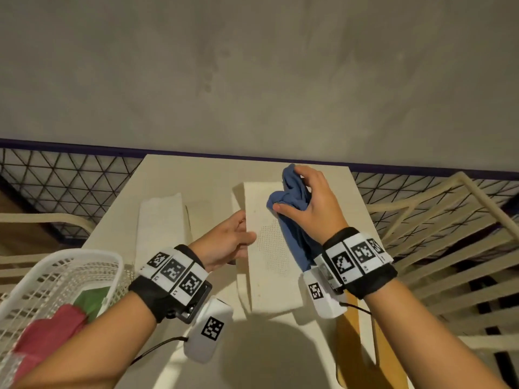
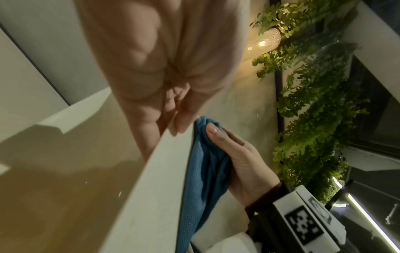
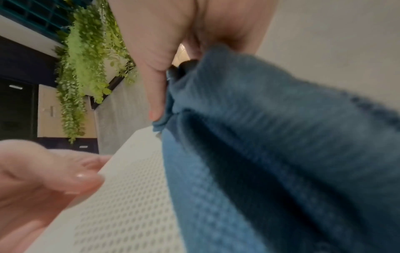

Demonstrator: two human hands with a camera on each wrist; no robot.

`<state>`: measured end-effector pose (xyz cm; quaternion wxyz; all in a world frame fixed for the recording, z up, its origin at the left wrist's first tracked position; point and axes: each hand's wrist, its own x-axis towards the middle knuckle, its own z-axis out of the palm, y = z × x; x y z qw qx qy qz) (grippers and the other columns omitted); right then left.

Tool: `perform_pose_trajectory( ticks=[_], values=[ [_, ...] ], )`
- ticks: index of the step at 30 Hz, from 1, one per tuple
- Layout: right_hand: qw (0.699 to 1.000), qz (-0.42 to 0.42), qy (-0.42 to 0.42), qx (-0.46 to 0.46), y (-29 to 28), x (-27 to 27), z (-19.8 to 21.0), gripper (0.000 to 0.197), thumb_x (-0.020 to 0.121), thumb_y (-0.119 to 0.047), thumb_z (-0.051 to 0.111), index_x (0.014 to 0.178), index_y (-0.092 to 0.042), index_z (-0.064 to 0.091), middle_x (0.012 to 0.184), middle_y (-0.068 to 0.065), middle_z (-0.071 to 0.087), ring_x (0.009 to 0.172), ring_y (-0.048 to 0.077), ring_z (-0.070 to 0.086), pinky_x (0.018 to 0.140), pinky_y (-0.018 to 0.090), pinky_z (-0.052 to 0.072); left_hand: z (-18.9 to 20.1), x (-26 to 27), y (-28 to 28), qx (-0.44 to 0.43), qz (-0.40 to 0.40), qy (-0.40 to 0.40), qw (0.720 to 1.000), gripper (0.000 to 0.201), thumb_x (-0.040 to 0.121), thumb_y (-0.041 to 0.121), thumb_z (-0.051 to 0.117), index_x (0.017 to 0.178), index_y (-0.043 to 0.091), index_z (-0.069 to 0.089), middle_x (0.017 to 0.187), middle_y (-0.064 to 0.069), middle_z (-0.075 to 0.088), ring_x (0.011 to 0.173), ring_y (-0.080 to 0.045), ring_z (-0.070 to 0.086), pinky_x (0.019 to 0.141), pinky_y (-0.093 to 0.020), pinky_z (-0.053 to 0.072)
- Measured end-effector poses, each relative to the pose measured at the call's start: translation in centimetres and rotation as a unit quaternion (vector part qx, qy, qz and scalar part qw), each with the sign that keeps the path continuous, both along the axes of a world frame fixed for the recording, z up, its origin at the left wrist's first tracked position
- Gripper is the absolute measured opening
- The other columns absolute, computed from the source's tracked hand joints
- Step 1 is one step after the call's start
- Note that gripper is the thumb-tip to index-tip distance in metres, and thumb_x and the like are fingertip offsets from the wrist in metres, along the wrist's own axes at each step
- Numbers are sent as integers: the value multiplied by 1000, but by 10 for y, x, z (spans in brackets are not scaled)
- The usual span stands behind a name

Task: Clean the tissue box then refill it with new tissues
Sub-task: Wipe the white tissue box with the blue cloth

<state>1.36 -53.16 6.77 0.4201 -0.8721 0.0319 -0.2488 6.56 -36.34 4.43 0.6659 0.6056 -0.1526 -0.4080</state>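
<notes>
Cleaning stage: left hand (image 1: 227, 242) grips tissue box (image 1: 269, 248) edge, right hand (image 1: 311, 200) clutches blue cloth (image 1: 292, 197) on perforated face. Tissue stack (image 1: 161, 220) beside box; refill pending.

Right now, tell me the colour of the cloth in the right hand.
Blue cloth; the head view shows it best.

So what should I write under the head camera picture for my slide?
Left hand steadies the white tissue box on the table while the right hand wipes it with a blue cloth.
</notes>
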Motion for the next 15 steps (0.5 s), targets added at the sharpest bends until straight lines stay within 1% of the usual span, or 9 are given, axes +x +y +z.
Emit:
perform_pose_trajectory(
  ticks=[3, 4, 6, 7, 8, 10, 11, 13, 15],
  values=[
    [999, 33, 14, -13, 3, -4, -5, 53, 71, -9, 77, 119, -2, 56, 120, 12, 58, 105, 10, 50, 87, -5, 31, 3, 0, 2, -20, -2, 37, 999, 54, 86, -13, 39, 129, 19, 39, 109, -4, 61, 95, -20, 62, 71, -35, 58],
    [999, 42, 18, -10, 7, -6, -8, 47, 71, -8, 76, 115, -2, 60, 116, 12, 61, 103, 12, 53, 87, -3, 33, 4, -1, 1, -41, 2, 60, 997, 49, 84, -7, 45, 125, 20, 42, 108, -6, 61, 94, -22, 62, 74, -40, 57],
    [998, 53, 24, -14, 17, -8, -14, 38, 71, -5, 75, 108, -2, 65, 110, 12, 66, 101, 19, 59, 87, 0, 34, 11, -3, -3, -81, 17, 118, 990, 23, 85, 19, 53, 108, 17, 56, 100, -9, 64, 87, -25, 63, 83, -47, 51],
    [998, 56, 24, -23, 22, -9, -17, 35, 71, -4, 75, 105, -2, 67, 107, 13, 67, 100, 23, 60, 86, 1, 35, 14, -3, -4, -98, 32, 152, 983, 23, 89, 31, 47, 99, 16, 60, 95, -9, 66, 85, -25, 63, 85, -46, 48],
    [998, 60, 23, -29, 26, -9, -20, 33, 70, -4, 75, 102, -1, 68, 105, 14, 68, 98, 25, 61, 86, 4, 37, 12, 0, -5, -112, 51, 177, 977, 36, 93, 40, 37, 99, 15, 62, 93, -10, 69, 85, -25, 64, 84, -44, 46],
    [997, 67, 24, -29, 34, -10, -24, 35, 69, -2, 76, 103, 1, 66, 105, 15, 65, 97, 23, 58, 88, 9, 40, 9, 4, -7, -113, 73, 190, 973, 54, 96, 49, 21, 106, 13, 61, 93, -9, 72, 83, -23, 68, 80, -40, 48],
    [997, 66, 28, -22, 37, -11, -25, 41, 69, -2, 76, 108, 1, 63, 109, 15, 59, 99, 18, 54, 90, 7, 39, 7, 5, -7, -99, 81, 184, 975, 58, 97, 50, 16, 107, 14, 60, 94, -9, 72, 84, -22, 69, 78, -37, 49],
    [998, 46, 43, 9, 39, -11, -27, 54, 70, -4, 76, 120, 0, 54, 116, 10, 43, 104, 11, 43, 88, -6, 30, 6, 7, -6, -68, 91, 157, 981, 58, 98, 48, 12, 106, 16, 60, 99, -9, 69, 89, -22, 66, 76, -35, 49],
    [999, 25, 27, 13, 39, -10, -29, 53, 73, -6, 74, 121, 2, 53, 122, 13, 43, 109, 12, 41, 89, -7, 25, 5, 11, -4, -50, 99, 137, 984, 55, 98, 46, 12, 107, 17, 58, 102, -9, 66, 91, -22, 63, 77, -35, 49]
  ],
)
